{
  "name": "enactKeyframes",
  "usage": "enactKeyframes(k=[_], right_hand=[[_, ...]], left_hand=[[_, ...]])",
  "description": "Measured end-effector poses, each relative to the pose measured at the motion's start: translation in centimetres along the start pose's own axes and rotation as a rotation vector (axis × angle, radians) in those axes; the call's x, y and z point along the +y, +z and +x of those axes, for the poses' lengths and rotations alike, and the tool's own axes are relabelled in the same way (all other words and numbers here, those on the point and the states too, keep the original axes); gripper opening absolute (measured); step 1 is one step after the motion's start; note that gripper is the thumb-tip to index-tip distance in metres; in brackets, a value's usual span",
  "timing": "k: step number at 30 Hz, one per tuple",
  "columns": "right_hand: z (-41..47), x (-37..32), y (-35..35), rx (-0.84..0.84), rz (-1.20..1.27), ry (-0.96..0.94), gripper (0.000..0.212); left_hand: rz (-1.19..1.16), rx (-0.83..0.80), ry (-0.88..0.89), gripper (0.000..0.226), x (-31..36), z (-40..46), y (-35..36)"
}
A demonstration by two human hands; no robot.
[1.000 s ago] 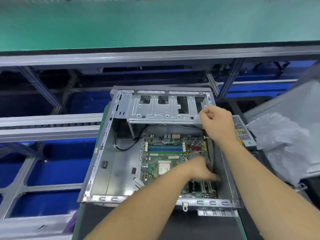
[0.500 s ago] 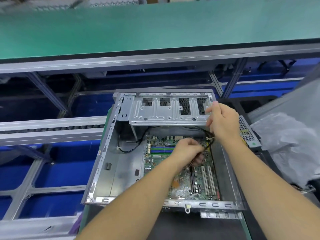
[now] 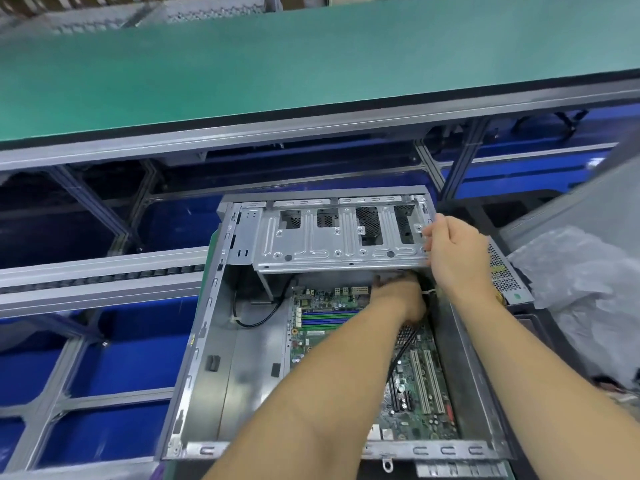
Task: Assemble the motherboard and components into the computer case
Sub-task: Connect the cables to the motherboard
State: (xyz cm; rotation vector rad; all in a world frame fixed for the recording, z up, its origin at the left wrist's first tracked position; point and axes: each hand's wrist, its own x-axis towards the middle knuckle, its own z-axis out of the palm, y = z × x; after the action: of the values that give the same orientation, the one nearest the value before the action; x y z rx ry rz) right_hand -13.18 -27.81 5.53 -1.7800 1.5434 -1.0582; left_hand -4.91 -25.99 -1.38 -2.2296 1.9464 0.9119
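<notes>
An open grey computer case [image 3: 207, 341] lies on its side in front of me. The green motherboard [image 3: 322, 327] sits on its floor. A silver drive cage [image 3: 329, 244] spans the far end of the case. My right hand [image 3: 453, 254] grips the cage's right end, fingers curled over its edge. My left hand [image 3: 398, 296] reaches in under the cage's right part, blurred. A black cable [image 3: 401, 355] runs over the board up into that hand, and the fingertips are hidden under the cage.
A perforated metal power supply [image 3: 505, 275] lies just outside the case's right wall. Crumpled clear plastic bags [image 3: 581, 289] are piled at the right. A green conveyor belt [image 3: 277, 64] runs across the far side. Roller rails and blue bins lie to the left.
My left hand rose from the board's lower part, took hold of the cables near the middle, and moved up under the drive cage. My right hand stayed at the cage's right end.
</notes>
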Motion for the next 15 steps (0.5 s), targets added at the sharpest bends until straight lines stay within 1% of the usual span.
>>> enactKeyframes(k=[3,4,7,9,10,12,13,15], right_hand=[[0.0,0.0,0.0,-0.001,0.0,0.005,0.049],[0.1,0.0,-0.1,-0.003,0.014,0.007,0.049],[0.0,-0.2,0.0,0.001,-0.013,-0.022,0.049],[-0.1,-0.1,0.0,0.014,-0.012,-0.031,0.049],[-0.1,-0.2,0.0,0.017,-0.009,-0.032,0.049],[-0.1,-0.2,0.0,0.015,-0.02,-0.036,0.05],[0.0,-0.2,0.0,0.013,-0.028,-0.041,0.05],[0.0,-0.3,0.0,0.015,-0.034,-0.046,0.05]], left_hand=[[-0.223,-0.006,0.03,0.037,-0.6,0.8,-0.2],[-0.256,-0.005,0.025,0.034,-0.7,0.9,-0.4],[-0.203,-0.024,-0.028,0.037,-0.6,1.4,-0.1],[-0.237,-0.053,-0.078,0.041,-0.3,1.4,0.1],[-0.338,-0.069,-0.098,0.038,-0.4,1.4,0.2],[-0.665,-0.119,-0.11,0.027,-1.1,1.3,0.0],[-0.795,-0.148,-0.099,0.028,-1.6,1.1,-0.2],[-0.964,-0.184,-0.048,0.033,-2.4,0.8,-0.7]])
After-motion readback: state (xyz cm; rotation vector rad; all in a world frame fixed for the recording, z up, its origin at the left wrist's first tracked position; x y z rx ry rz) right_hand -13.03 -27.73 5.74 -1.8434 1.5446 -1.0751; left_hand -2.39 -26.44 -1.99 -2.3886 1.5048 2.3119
